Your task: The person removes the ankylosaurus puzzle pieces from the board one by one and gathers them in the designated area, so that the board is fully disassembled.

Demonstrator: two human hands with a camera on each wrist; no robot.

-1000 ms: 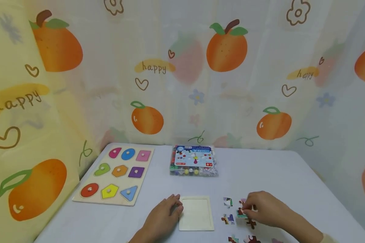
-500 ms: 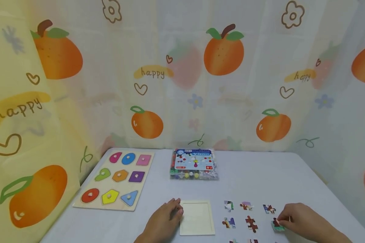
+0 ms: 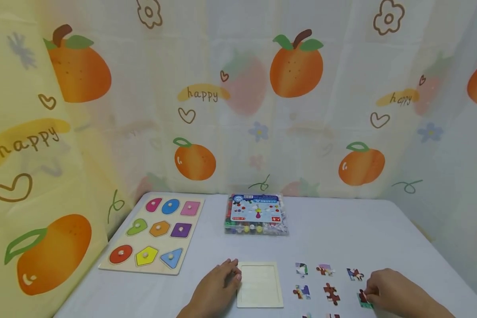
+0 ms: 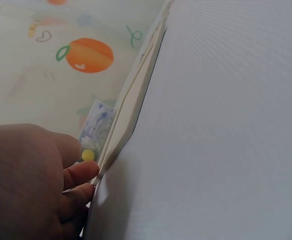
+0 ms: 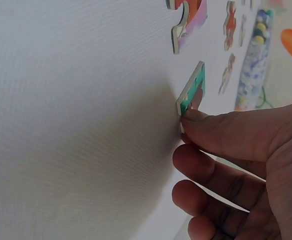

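Note:
My right hand pinches a green and brown jigsaw piece between thumb and index finger, at the right of the loose pieces. In the right wrist view this jigsaw piece lies low at the white tabletop, its lower end covered by the thumb. My left hand rests on the table, relaxed fingertips touching the left edge of a cream puzzle tray with a raised rim. In the left wrist view, the left hand's fingertips meet the edge of the tray.
Several jigsaw pieces lie apart right of the tray, among them a brown one and a multicoloured one; some are cut off below. A wooden knobbed shape board lies far left. A clear box of beads stands at the back.
My right hand has carried the green and brown piece rightward, away from the brown piece, to a spot below the multicoloured one. My left hand has stayed at the tray.

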